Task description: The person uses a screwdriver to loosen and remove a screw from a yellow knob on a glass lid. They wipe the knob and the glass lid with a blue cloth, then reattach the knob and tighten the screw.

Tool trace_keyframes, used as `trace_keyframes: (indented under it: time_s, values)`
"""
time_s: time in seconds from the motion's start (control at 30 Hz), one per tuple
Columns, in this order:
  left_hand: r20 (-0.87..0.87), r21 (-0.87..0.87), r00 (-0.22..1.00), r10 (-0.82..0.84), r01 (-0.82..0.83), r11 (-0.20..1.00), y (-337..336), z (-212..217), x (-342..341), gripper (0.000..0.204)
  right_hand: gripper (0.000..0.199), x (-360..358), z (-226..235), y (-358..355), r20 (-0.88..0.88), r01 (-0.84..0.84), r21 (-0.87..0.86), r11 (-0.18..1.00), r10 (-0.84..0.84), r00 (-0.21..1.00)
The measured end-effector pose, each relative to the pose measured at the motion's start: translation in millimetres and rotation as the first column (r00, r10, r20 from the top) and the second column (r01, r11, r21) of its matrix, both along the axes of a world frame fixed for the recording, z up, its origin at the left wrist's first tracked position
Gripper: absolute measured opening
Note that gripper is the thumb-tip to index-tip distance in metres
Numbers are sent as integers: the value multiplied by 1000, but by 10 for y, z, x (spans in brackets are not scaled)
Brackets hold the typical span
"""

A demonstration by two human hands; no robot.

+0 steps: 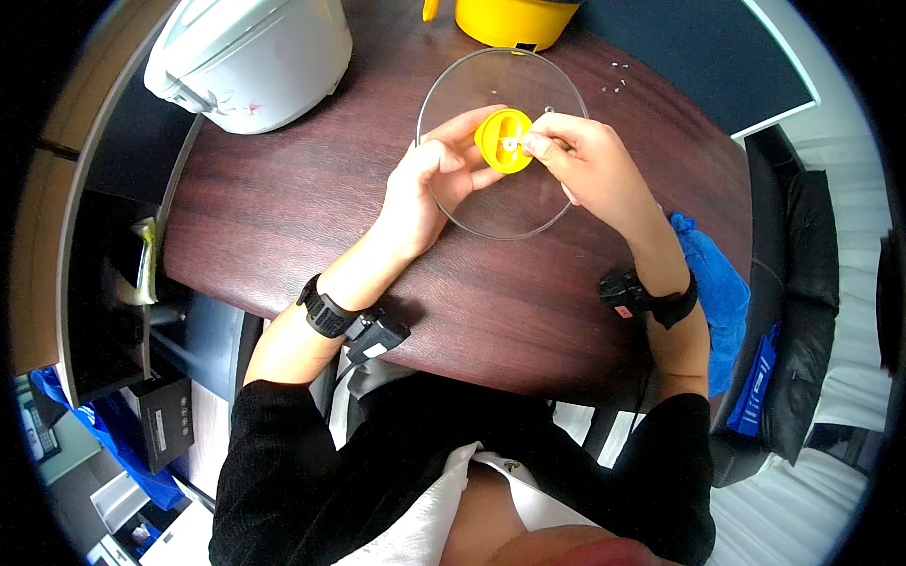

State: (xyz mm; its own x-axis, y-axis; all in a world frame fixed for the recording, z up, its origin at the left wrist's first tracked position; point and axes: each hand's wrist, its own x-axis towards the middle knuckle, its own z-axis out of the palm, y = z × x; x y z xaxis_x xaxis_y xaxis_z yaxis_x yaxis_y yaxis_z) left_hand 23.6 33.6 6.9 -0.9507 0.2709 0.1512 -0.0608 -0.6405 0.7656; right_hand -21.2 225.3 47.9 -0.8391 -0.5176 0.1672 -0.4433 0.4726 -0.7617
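Observation:
A round clear glass lid (pixel 514 212) with a thin rim is over the table in front of me. Near its middle is a round yellow knob (pixel 494 158), its hollow side facing up and a small pale post at its centre. My left hand (pixel 436 174) is closed around the knob from the left, fingers along its edge. From the right, my right hand (pixel 587 160) pinches thumb and forefinger together at the knob's centre. Whatever sits between those fingertips is too small and covered to name. Both wrists wear black straps with small devices.
A white rice cooker (pixel 260 71) stands at the far left, and a yellow pot (pixel 514 24) is behind the lid. Several tiny light bits (pixel 618 83) lie at the far right of the brown table (pixel 311 208). A blue cloth (pixel 717 292) hangs by my right forearm.

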Motion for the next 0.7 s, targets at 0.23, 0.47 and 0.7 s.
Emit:
trace_keyframes:
  time_s: [0.23, 0.47, 0.7]
  values:
    - [10, -43, 1000, 12, -11, 999, 3, -89, -17, 67, 22, -17, -148, -22, -17, -23, -21, 1000, 23, 1000]
    - [60, -134, 998, -2, 10, 991, -11, -140, -44, 63, 23, -48, -208, -8, 26, -43, 12, 999, 43, 999]
    - [104, -187, 994, -25, 45, 981, -21, -233, -79, 59, 22, -31, -383, 49, 84, -52, -30, 998, 55, 995]
